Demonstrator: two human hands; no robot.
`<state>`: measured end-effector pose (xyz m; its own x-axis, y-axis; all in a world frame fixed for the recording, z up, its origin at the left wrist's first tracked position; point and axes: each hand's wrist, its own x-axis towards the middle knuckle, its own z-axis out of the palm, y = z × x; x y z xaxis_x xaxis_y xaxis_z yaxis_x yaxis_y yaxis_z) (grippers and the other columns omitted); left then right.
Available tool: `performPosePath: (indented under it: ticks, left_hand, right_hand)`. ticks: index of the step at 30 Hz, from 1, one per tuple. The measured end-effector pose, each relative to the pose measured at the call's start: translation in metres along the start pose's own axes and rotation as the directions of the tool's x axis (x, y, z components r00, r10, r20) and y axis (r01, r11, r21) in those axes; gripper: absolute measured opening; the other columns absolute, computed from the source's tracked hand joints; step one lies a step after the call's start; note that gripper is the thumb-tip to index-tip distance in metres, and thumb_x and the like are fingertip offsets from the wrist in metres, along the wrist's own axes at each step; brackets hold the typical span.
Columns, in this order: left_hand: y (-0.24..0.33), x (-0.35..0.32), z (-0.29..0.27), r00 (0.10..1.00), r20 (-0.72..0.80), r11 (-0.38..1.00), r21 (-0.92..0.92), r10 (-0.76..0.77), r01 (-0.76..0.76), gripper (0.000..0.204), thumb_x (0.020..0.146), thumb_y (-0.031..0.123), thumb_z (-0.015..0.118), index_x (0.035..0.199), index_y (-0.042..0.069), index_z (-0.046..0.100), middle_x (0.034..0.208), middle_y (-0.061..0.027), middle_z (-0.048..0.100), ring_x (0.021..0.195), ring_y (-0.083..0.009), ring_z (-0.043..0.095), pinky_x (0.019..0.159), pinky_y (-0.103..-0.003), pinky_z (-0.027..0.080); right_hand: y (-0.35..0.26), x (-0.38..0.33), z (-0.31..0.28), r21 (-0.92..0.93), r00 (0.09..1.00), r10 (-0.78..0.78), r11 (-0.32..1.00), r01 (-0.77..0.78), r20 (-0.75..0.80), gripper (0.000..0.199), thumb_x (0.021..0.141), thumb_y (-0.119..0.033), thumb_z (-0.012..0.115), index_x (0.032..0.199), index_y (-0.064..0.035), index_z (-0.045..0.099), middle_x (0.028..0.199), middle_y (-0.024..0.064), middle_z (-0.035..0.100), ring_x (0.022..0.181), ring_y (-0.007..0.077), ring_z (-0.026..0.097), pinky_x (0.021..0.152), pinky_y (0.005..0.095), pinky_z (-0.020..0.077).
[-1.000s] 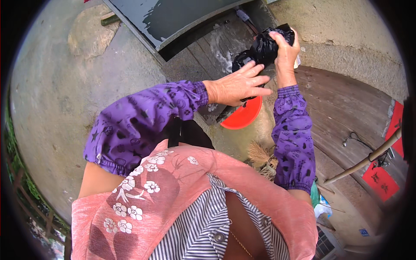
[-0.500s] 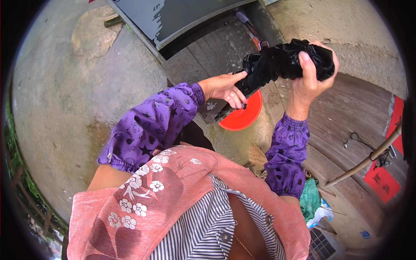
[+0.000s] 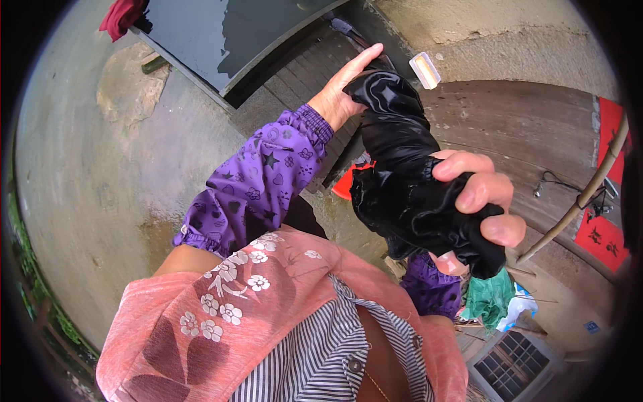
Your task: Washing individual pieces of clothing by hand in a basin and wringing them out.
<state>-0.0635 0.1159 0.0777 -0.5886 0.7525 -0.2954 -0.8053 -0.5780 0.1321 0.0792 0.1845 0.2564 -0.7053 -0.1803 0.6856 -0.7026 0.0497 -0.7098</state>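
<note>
A glossy black garment (image 3: 395, 147), twisted and bunched, is stretched between my two hands in front of my chest. At its lower right end, my right hand (image 3: 482, 194) wraps its fingers round the thick bunched folds. My left hand (image 3: 340, 94) is at the upper end with one digit stretched out along the top; its other fingers are hidden by the fabric. Both forearms wear purple patterned sleeve covers (image 3: 254, 174). Beneath the garment shows part of an orange-red basin (image 3: 345, 183), mostly hidden.
A water-filled tank (image 3: 268, 40) stands ahead, with dark red cloth (image 3: 124, 17) at its left corner. A soap box (image 3: 424, 70) lies on the ledge. To the right are a wooden pole (image 3: 576, 201), wooden boards (image 3: 495, 120) and a green plastic bag (image 3: 487, 299).
My right hand has come down and closer to me, bringing the garment with it. The left hand has moved up and forward. The garment now slants down to the right.
</note>
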Motion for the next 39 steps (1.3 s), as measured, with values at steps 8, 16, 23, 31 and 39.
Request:
performPosePath:
  ticks: [8,16,23,31,39]
  left_hand:
    - [-0.005,-0.025,0.024,0.991,-0.068,0.971,-0.205,0.112,-0.124,0.015,0.077,0.012,0.064,0.088,0.004,0.058,0.089,-0.0082,0.062,0.082,-0.0203,0.060,0.081,-0.039,0.049]
    - [0.003,-0.063,0.011,0.967,0.041,0.966,-0.070,0.252,-0.249,0.031,0.075,0.009,0.059,0.106,0.004,0.057,0.106,-0.0159,0.061,0.100,-0.0286,0.058,0.091,-0.045,0.045]
    - [0.018,-0.090,0.021,0.921,0.245,0.728,0.565,0.302,-0.389,0.033,0.067,0.001,0.060,0.099,0.002,0.057,0.096,-0.0070,0.059,0.095,-0.0201,0.059,0.091,-0.032,0.043]
    - [0.035,-0.098,0.013,0.759,0.638,0.038,0.762,0.130,-0.647,0.030,0.054,0.005,0.067,0.083,0.005,0.059,0.092,-0.0079,0.058,0.089,-0.0276,0.057,0.082,-0.038,0.046]
    - [0.010,-0.080,-0.059,0.812,0.574,-0.147,0.799,-0.107,-0.584,0.034,0.047,0.009,0.073,0.077,0.009,0.056,0.094,-0.0083,0.055,0.090,-0.0315,0.055,0.079,-0.040,0.046]
  right_hand:
    - [0.016,-0.031,-0.052,0.016,0.571,0.039,0.999,-0.045,-0.820,0.040,0.071,-0.031,0.056,0.108,-0.0153,0.053,0.105,0.0097,0.056,0.094,0.0333,0.053,0.081,0.0471,0.0465]
    - [0.102,-0.092,-0.072,0.410,0.167,0.465,0.867,-0.282,-0.869,0.039,0.080,-0.040,0.049,0.095,-0.0059,0.058,0.088,0.0124,0.062,0.084,0.0321,0.060,0.077,0.0499,0.0489]
    - [0.185,-0.146,-0.074,0.762,0.321,0.807,0.581,-0.287,-0.495,0.030,0.091,-0.033,0.043,0.082,-0.0085,0.057,0.078,0.0070,0.060,0.070,0.0239,0.059,0.071,0.0430,0.0518]
    - [0.216,-0.106,-0.013,0.855,0.103,0.977,0.215,-0.473,-0.189,0.034,0.090,-0.033,0.042,0.083,-0.0036,0.058,0.074,0.0120,0.062,0.068,0.0255,0.063,0.062,0.0345,0.0535]
    - [0.284,-0.131,0.007,0.722,0.257,0.959,0.264,-0.640,-0.123,0.025,0.079,-0.022,0.056,0.088,0.0007,0.057,0.073,0.0117,0.061,0.061,0.0228,0.062,0.055,0.0322,0.0531]
